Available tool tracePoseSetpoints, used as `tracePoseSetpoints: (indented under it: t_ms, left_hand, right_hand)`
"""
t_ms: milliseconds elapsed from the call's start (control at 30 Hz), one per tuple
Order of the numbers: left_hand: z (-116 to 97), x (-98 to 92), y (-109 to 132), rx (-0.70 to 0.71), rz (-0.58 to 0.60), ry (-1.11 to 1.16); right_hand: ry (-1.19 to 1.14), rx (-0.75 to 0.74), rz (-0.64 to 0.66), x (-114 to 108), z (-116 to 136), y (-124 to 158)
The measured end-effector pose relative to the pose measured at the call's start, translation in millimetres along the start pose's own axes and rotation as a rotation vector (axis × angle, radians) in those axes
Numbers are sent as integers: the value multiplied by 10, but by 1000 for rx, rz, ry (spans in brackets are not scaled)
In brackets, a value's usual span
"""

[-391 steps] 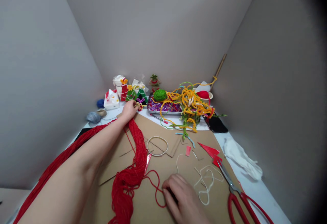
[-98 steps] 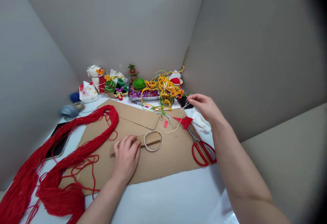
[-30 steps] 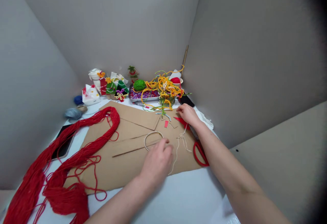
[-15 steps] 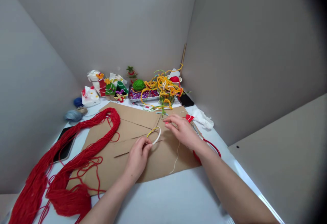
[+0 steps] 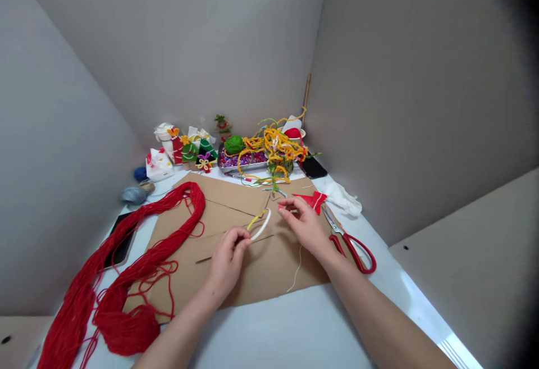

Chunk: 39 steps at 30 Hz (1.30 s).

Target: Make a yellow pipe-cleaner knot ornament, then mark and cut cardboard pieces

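My left hand (image 5: pixel 229 255) pinches the near edge of a thin white ring (image 5: pixel 261 227) and tilts it up off the brown cardboard sheet (image 5: pixel 256 268). Just right of the ring, my right hand (image 5: pixel 304 224) has its fingers pinched on a cream string (image 5: pixel 296 265) that trails down from the hand towards the cardboard's front edge. A big skein of red yarn (image 5: pixel 126 268) lies across the left side of the cardboard.
Red-handled scissors (image 5: pixel 351 240) lie right of my right hand, beside red paper scraps (image 5: pixel 314 199) and a white cloth (image 5: pixel 343 197). At the back stand felt ornaments (image 5: pixel 185 147), a tray of purple beads (image 5: pixel 242 161) and tangled orange cords (image 5: pixel 273 150). A dark tablet (image 5: pixel 120 245) lies left.
My left hand has lifted the ring's edge from lying flat. My right hand came from the far right to the ring, bringing the cream string.
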<state>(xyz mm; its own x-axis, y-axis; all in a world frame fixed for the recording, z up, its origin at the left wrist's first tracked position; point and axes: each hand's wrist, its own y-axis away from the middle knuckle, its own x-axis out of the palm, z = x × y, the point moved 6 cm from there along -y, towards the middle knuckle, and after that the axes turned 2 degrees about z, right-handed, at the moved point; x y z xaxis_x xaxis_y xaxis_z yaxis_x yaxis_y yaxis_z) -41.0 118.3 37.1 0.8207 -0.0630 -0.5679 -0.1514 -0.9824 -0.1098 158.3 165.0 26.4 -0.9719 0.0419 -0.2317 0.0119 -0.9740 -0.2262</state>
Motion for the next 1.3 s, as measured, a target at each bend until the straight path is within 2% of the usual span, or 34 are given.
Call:
tracePoseSetpoints:
  t_ms: [67, 167, 333, 433, 500, 567, 767, 867, 1000, 1133, 1300]
  left_hand:
    - [-4, -73, -201, 42, -28, -115]
    - [-12, -144, -635, 140, -109, -309]
    - [67, -54, -1391, 179, -132, -378]
    - [101, -15, -1576, 203, -118, -397]
    - [125, -42, -1519, 209, -102, -406]
    - [158, -101, -1329, 203, -68, -418]
    - [300, -268, -412, 158, 39, -476]
    - [399, -267, -80, 177, 43, -561]
    - [486, -256, 88, 204, -15, -618]
    - [424, -266, 135, 231, -50, -619]
    - [335, -379, 223, 241, -192, -597]
  right_hand:
    - [38, -39, -38, -22, -23, 10]
    - [142, -139, -18, 20, 31, 56]
    - [303, -245, 96, 171, 135, 165]
    - [358, -276, 165, 235, 163, 207]
    - [395, -287, 214, 270, 161, 226]
    - [449, -293, 254, 304, 143, 241]
    - [609, -283, 285, 402, 28, 271]
    - [654, -255, 250, 418, -31, 258]
    - [644, -200, 232, 415, -101, 183]
    - [569, -60, 229, 390, -156, 91]
    - [180, 195, 151, 242, -88, 161]
